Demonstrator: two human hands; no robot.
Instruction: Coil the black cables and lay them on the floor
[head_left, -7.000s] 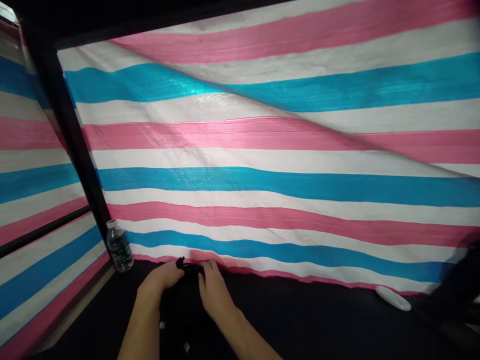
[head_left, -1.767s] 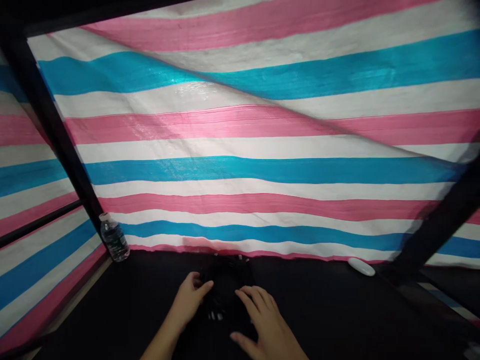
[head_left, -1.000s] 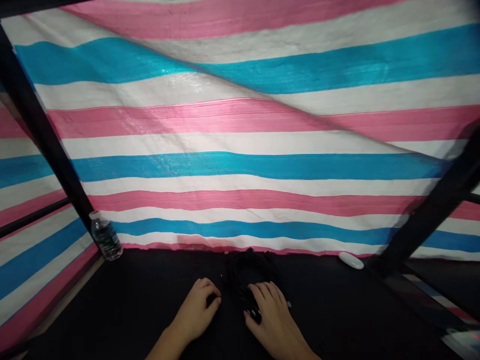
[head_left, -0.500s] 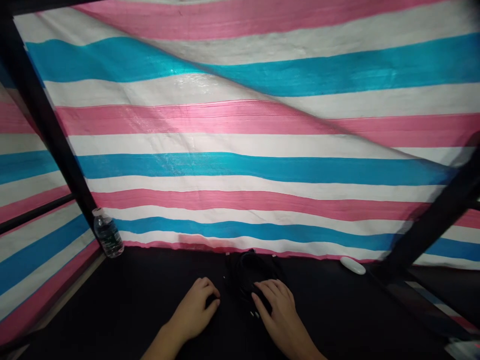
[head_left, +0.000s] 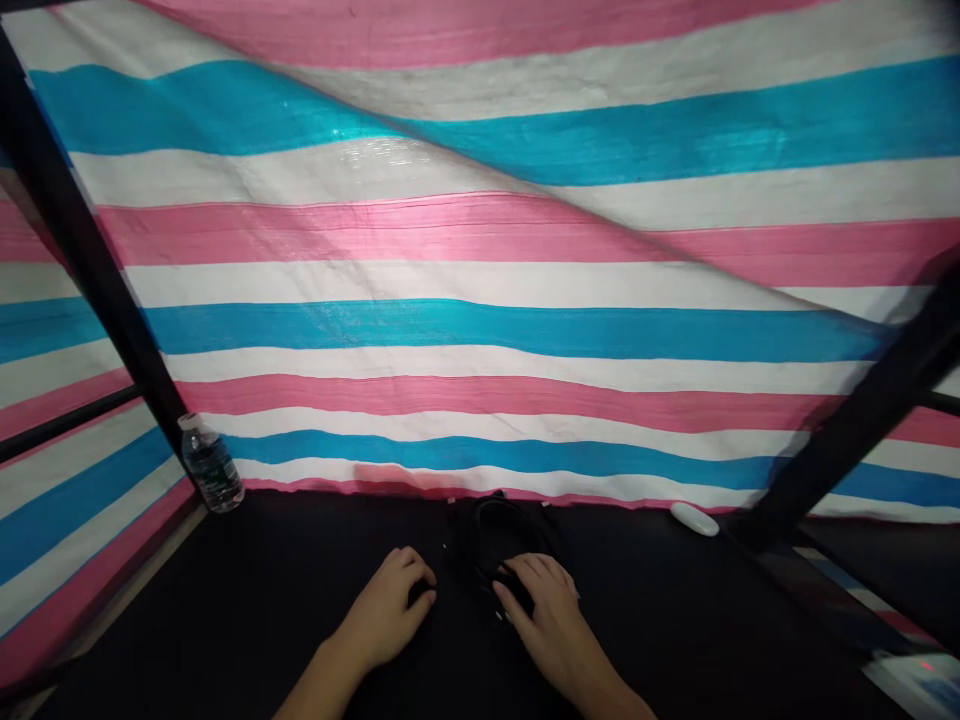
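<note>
My left hand (head_left: 390, 605) rests on the black table (head_left: 247, 600), left of the cable coil, its fingers curled loosely and a gap between thumb and forefinger; nothing shows in it. A coil of black cable (head_left: 469, 535) lies near the middle of the far edge, with small light-coloured ends around it. My right hand (head_left: 544, 615) lies over the coil's near right side, thumb and fingers apart and bent, touching the dark cable. Whether it grips any of the cable is hard to tell against the black surface.
A clear water bottle (head_left: 214, 465) stands at the far left corner. A white rounded object (head_left: 694, 519) lies by the far right edge. Striped sheeting (head_left: 480, 330) hangs behind, between slanting black posts (head_left: 847, 440). A pale object with a red light (head_left: 919, 680) is at the lower right.
The whole view has shifted slightly, bringing more of the pale object at the lower right into sight. Both hands keep nearly the same pose and place.
</note>
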